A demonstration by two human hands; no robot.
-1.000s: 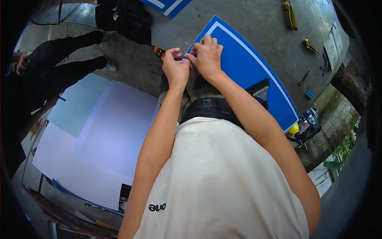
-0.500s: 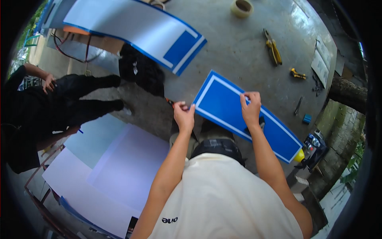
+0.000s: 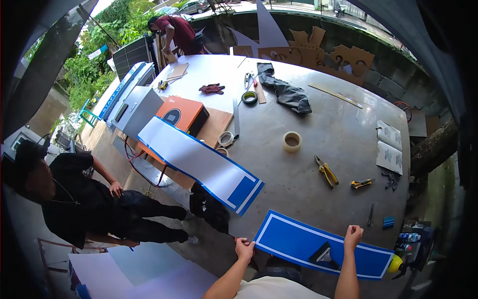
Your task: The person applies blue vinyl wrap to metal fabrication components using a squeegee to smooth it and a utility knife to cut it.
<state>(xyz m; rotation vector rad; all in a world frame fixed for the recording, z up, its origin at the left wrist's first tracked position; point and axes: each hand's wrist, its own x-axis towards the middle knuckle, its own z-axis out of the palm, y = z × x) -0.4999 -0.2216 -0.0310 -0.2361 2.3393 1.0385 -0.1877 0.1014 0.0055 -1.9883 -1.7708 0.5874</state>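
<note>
A blue panel with a white border (image 3: 294,239) lies along the near edge of the metal table. My left hand (image 3: 245,248) is at its left corner, fingers pinched together; what they hold is too small to make out. Above the panel's right part is my right hand (image 3: 353,236), its fingers curled together, with any held thing hidden. A black squeegee-like tool (image 3: 324,256) rests on the panel between my hands. Beyond it, a long white sheet with a blue edge and blue end (image 3: 199,159) partly overlies an orange box (image 3: 191,113).
On the metal table (image 3: 279,174) are a tape roll (image 3: 292,141), pliers (image 3: 326,171), a yellow cutter (image 3: 362,184), a blue block (image 3: 388,222) and a dark cloth (image 3: 286,92). One person in black (image 3: 79,199) stands at left; another (image 3: 180,35) bends at the far end.
The view has tilted up, showing more of the table and the far person. My right hand has moved right over the panel, and the black tool is now uncovered.
</note>
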